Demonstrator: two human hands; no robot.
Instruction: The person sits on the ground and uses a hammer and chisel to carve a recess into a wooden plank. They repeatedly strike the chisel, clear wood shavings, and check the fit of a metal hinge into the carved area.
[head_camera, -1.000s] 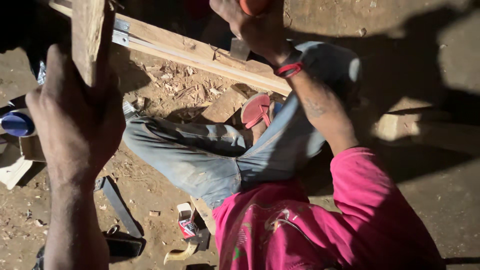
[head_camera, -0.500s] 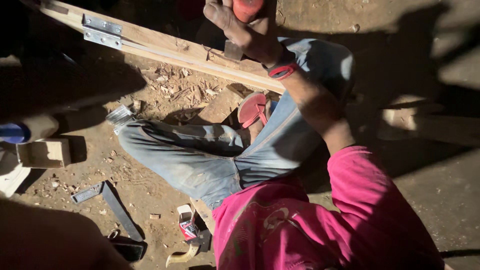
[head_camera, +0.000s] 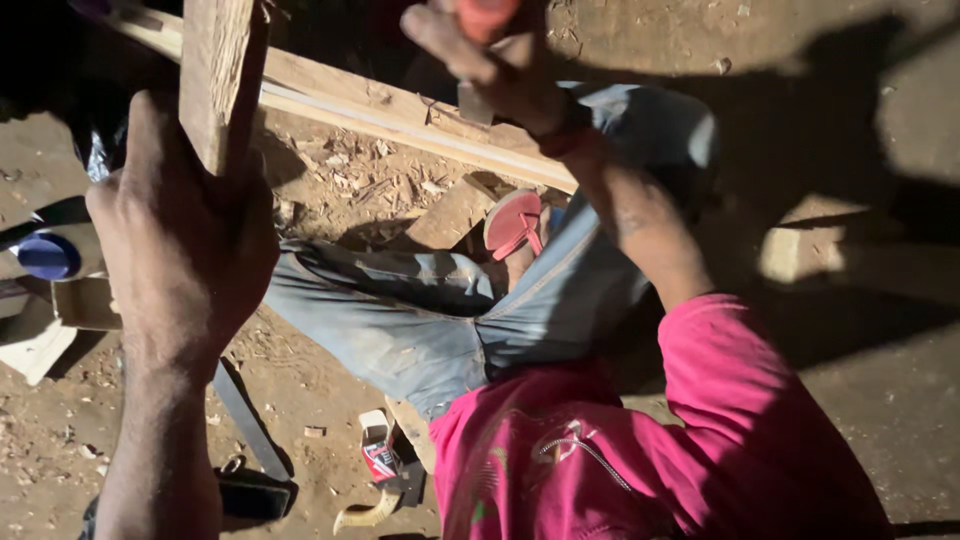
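Note:
My left hand (head_camera: 180, 240) is raised close to the camera at the left, gripping an upright wooden block (head_camera: 215, 70). My right hand (head_camera: 495, 65) is at the top centre, closed around a red-handled chisel (head_camera: 487, 15). The chisel's dark blade (head_camera: 470, 102) points down onto a long wooden plank (head_camera: 400, 115) that lies slanting across the dirt floor. I sit on the ground in a pink shirt and blue jeans (head_camera: 420, 320), with my legs folded under the plank. The block hides the plank's left part.
A pink sandal (head_camera: 515, 222) is on my foot beside a flat wood offcut (head_camera: 450, 215). Wood shavings (head_camera: 350, 180) litter the dirt. At the left are a blue-capped bottle (head_camera: 45, 255) and small wooden blocks (head_camera: 85, 300). A dark flat strip (head_camera: 250, 420) and a small red-and-white box (head_camera: 380, 455) lie near my hip.
My left hand dropped out of view half a second ago, baring two metal hinges on the plank, and is now raised again with the block. My right hand stays on the chisel.

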